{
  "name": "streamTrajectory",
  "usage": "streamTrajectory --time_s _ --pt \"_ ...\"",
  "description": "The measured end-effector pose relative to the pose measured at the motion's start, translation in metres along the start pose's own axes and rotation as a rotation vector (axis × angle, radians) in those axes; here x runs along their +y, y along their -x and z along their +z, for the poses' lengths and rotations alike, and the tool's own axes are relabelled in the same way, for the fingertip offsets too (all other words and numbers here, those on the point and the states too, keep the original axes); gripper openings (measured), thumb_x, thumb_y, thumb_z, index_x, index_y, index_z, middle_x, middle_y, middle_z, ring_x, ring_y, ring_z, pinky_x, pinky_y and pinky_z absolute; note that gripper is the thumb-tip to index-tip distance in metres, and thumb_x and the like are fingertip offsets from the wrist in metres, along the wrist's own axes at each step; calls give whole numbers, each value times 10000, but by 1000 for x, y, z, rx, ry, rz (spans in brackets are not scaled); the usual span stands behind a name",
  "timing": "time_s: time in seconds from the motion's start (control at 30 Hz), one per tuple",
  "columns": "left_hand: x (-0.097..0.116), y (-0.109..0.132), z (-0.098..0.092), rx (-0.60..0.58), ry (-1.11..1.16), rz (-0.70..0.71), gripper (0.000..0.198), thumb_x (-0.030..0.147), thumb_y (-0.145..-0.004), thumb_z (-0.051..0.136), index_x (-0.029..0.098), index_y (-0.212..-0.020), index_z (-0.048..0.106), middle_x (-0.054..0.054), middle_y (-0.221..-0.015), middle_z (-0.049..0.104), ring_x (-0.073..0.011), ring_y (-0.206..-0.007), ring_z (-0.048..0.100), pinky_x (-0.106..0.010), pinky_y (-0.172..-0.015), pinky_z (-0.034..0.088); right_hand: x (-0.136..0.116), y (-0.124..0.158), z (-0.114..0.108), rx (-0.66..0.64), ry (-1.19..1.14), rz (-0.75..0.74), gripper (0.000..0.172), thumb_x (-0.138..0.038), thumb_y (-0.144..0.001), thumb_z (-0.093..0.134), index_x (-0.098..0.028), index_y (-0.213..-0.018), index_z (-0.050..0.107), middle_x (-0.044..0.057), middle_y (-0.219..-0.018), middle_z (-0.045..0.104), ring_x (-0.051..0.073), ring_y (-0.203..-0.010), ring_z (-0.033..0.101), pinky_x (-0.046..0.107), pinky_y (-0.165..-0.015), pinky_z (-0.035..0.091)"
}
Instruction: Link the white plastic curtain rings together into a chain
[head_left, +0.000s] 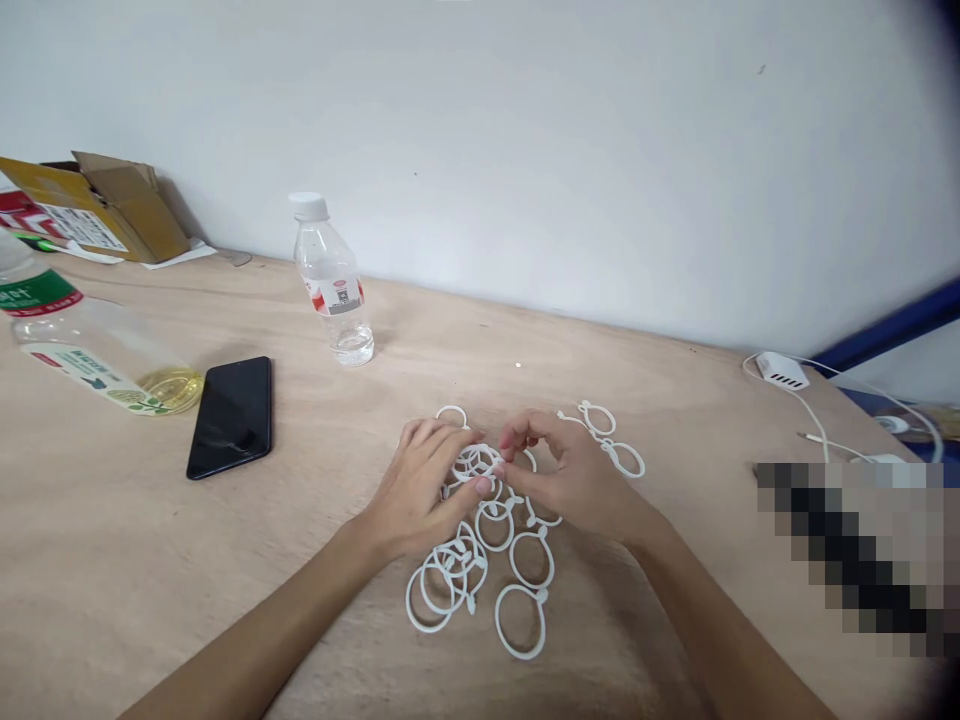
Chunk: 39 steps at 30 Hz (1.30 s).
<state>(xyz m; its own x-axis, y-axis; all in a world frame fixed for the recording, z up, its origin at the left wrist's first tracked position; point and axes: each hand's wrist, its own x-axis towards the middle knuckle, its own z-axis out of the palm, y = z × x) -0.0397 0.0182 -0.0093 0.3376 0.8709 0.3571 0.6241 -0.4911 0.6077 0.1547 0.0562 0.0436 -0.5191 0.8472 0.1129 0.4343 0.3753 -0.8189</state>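
Note:
Several white plastic rings, each with a small knob or tab, lie loosely spread and overlapping on the wooden table. Reaching in from the left, my left hand has its fingers and thumb curved around a small bunch of rings. Across from it, my right hand has thumb and forefinger bent together at the edge of the same bunch, in a pinch on a ring. The exact contact is partly hidden by the fingers. Two linked-looking rings rest just beyond my right hand.
A black phone lies to the left, beside a large bottle with yellow liquid. A clear water bottle stands behind. An open cardboard box is against the wall. A white charger with cables sits at the right edge.

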Motion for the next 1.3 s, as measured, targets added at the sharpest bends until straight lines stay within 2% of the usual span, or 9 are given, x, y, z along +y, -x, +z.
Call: streamTrajectory --time_s 0.13,0.33,0.53,0.67,0.77,0.83,1.0,1.17,1.3 --pt "2 -1 -1 -101 33 22 351 368 -992 283 186 -992 583 -66 -970 643 -221 -904 520 -413 -875 380 0 0 6 8 -97 -7 68 -262 -796 651 -210 -819 613 -1 -808 638 150 -784 568 302 -720 444" --pt "-1 0 2 -63 57 -57 363 426 -983 278 185 -1001 549 -71 -937 584 -232 -899 488 -399 -833 386 3 -3 12 12 -94 7 132 -295 -815 662 -212 -909 700 18 -835 703 165 -790 606 329 -739 451" --pt "-5 0 5 -18 18 -82 352 442 -976 294 187 -920 530 -49 -842 527 -216 -808 462 -384 -763 384 -3 -2 20 65 -12 -166 179 -214 -868 574 -200 -735 694 14 -691 667 167 -752 575 316 -721 440" --pt "-3 -1 4 -30 6 -74 287 405 -961 380 191 -1060 543 -68 -950 576 -233 -897 489 -405 -812 397 11 -5 -3 70 153 -29 238 -276 -891 526 -200 -727 680 12 -699 658 167 -733 583 306 -705 434" --pt "-1 0 4 -7 -4 -50 368 410 -906 519 214 -1218 515 -86 -1154 581 -265 -1066 477 -443 -923 385 34 -6 -28 284 502 151 187 -303 -826 595 -175 -912 702 66 -841 700 236 -886 584 363 -804 422" --pt "-1 0 3 0 -12 -29 476 428 -865 585 221 -1282 486 -92 -1245 553 -279 -1134 453 -459 -970 374 50 -6 -37 318 723 277 325 -372 -791 628 -151 -1022 688 104 -934 703 297 -972 558 423 -850 399" --pt "-1 0 3 3 4 -9 462 402 -870 577 203 -1280 502 -95 -1255 556 -268 -1148 460 -453 -988 383 68 -8 -26 273 850 313 248 -390 -831 574 -186 -828 716 106 -937 700 309 -994 531 446 -854 379" --pt "-1 0 3 52 0 -18 388 375 -884 543 185 -1223 541 -100 -1213 581 -272 -1132 472 -456 -993 368 41 -13 2 491 493 76 163 -307 -789 619 -184 -794 725 90 -872 642 250 -927 535 403 -862 408" --pt "-3 0 4 63 1 -34 384 415 -915 471 182 -1216 518 -102 -1180 588 -267 -1088 472 -448 -965 352 9 -11 24 337 -226 190 258 -435 -749 662 -187 -793 717 23 -723 639 165 -684 560 321 -673 453"
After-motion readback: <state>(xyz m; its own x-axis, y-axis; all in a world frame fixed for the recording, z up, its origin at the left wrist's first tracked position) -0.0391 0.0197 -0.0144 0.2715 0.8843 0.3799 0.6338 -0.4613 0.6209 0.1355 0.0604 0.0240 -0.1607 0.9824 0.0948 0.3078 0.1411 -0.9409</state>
